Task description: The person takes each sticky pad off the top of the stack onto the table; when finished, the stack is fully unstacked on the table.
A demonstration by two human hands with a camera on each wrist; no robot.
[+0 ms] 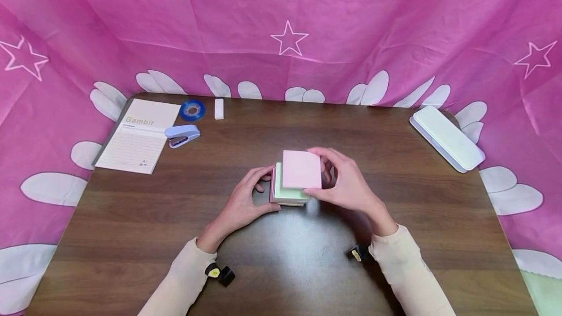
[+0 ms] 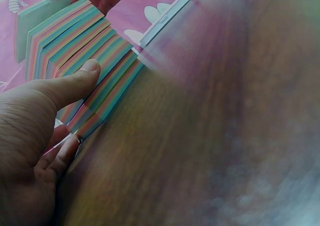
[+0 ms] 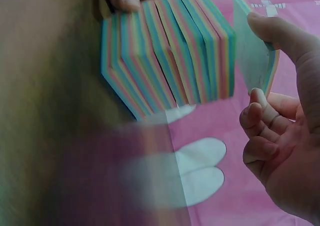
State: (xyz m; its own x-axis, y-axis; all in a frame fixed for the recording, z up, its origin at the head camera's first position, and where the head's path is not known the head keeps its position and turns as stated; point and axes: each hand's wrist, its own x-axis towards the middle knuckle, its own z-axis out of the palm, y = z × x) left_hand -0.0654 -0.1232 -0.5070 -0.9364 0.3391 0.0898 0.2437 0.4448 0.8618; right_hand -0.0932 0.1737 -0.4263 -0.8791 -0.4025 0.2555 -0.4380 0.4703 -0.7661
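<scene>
A tall stack of sticky note pads (image 1: 278, 193) stands on the table, its top sheet pale green and its sides striped in several colours. My left hand (image 1: 243, 199) holds the stack from the left, thumb on the near side; in the left wrist view the thumb (image 2: 82, 83) lies across the striped edges. Above the stack, my right hand (image 1: 347, 179) pinches one sticky note pad (image 1: 301, 169), pink on top, by its right edge. The right wrist view shows a gap between this pad (image 3: 255, 56) and the stack (image 3: 170, 51).
At the back left lie a Gambit notebook (image 1: 136, 140), a light blue stapler (image 1: 182, 135) at its edge, a blue tape roll (image 1: 192, 110) and a white eraser (image 1: 219, 109). A white case (image 1: 448, 138) is at the right. Pink curtain (image 1: 246, 13) hangs behind the table.
</scene>
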